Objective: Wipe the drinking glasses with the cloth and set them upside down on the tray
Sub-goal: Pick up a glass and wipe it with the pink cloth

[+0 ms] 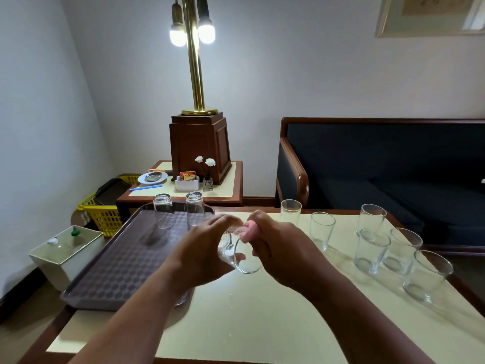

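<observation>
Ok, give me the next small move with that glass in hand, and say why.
Probably rotate the glass against the pink cloth to finish wiping: the left hand grips it on its side above the table, the right hand pinches the cloth at it, and it has not yet joined the two upturned glasses on the tray.

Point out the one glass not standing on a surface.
The glass tilted on its side, gripped by the left hand, the right hand holding a pink cloth at it. Two others stand inverted on the tray; six stand upright on the table.
</observation>
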`<action>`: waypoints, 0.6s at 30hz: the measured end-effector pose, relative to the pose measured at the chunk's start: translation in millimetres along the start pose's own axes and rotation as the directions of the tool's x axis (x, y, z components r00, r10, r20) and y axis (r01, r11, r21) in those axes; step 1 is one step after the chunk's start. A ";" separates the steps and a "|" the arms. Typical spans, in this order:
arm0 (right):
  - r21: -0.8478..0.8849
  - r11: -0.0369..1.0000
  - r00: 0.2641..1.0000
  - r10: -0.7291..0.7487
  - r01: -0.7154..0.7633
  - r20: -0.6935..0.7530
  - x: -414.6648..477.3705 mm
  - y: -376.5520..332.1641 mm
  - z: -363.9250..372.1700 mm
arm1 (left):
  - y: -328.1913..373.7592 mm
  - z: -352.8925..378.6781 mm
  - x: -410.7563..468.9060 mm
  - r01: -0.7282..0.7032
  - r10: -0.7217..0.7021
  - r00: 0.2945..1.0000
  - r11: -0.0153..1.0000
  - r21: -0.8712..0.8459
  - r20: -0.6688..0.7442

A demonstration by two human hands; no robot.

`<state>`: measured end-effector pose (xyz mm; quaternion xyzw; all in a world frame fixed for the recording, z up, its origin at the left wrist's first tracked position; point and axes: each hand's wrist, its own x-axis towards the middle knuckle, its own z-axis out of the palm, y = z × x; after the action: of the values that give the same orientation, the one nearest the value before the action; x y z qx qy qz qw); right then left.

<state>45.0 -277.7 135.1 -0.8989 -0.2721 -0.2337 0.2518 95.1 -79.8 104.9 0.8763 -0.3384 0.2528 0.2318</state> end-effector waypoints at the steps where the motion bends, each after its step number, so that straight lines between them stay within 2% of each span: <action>1: -0.016 1.000 0.999 -0.016 0.015 -0.034 0.7 0.7 3.0 | 1.4 0.9 -1.0 0.016 -0.016 1.000 1.000 -0.014 -0.027; 2: -0.003 1.000 0.995 0.013 -0.013 -0.098 0.1 -2.3 7.6 | 3.4 0.7 -0.6 0.032 -0.032 0.996 0.999 0.003 -0.088; 3: 0.061 0.994 0.980 0.100 -0.091 -0.174 0.6 -6.5 14.8 | 6.6 -0.1 1.3 0.051 -0.040 0.985 0.997 0.057 -0.167; 4: 0.194 0.960 0.945 0.241 -0.200 -0.219 1.5 -12.1 22.3 | 10.3 -1.5 3.8 0.062 -0.027 0.970 0.988 0.138 -0.243; 6: 0.449 0.820 0.864 0.472 -0.355 -0.178 4.0 -21.0 34.9 | 16.7 -6.1 9.8 0.036 0.060 0.940 0.961 0.273 -0.336; 7: 0.485 0.795 0.856 0.491 -0.365 -0.160 5.7 -21.8 34.3 | 18.7 -9.0 12.1 0.029 0.079 0.931 0.958 0.287 -0.357; 9: 0.429 0.849 0.909 0.395 -0.307 -0.131 5.6 -20.2 19.2 | 17.9 -12.0 11.5 0.060 0.023 0.939 0.971 0.230 -0.342; 10: 0.330 0.914 0.952 0.285 -0.234 -0.115 4.6 -15.4 9.0 | 13.5 -11.2 9.8 0.053 0.000 0.963 0.981 0.188 -0.271; 12: 0.059 0.998 0.999 0.028 -0.027 -0.022 3.4 -4.9 -6.0 | -0.7 -4.6 4.6 0.020 -0.021 1.000 0.999 0.028 0.006; 13: -0.019 0.999 0.999 -0.036 0.036 0.024 1.8 -2.1 -6.9 | -5.1 -0.6 1.3 0.050 -0.039 0.989 0.996 -0.074 0.145; 14: -0.017 0.999 0.999 -0.036 0.037 0.025 -0.3 -4.8 -4.4 | -8.1 4.1 -1.9 0.088 -0.053 0.973 0.985 -0.150 0.223; 15: 0.040 0.999 1.000 0.014 -0.014 -0.012 -3.2 -8.6 1.5 | -8.2 8.9 -4.0 0.112 -0.072 0.974 0.977 -0.179 0.216; 16: 0.160 0.980 0.990 0.128 -0.117 -0.062 -5.6 -14.4 8.1 | -5.9 14.3 -5.8 0.126 -0.100 0.985 0.975 -0.184 0.141; 17: 0.355 0.892 0.943 0.324 -0.279 -0.073 -7.1 -20.9 16.1 | -0.6 19.2 -6.6 0.137 -0.139 0.990 0.980 -0.147 -0.001; 18: 0.581 0.690 0.851 0.524 -0.432 0.011 -7.0 -27.0 22.1 | 8.6 23.1 -5.9 0.167 -0.178 0.972 0.982 -0.083 -0.154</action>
<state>29.7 -247.9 123.1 -0.8016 -0.0638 -0.1382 0.5781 91.8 -96.1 85.7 0.8705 -0.2497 0.2897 0.3097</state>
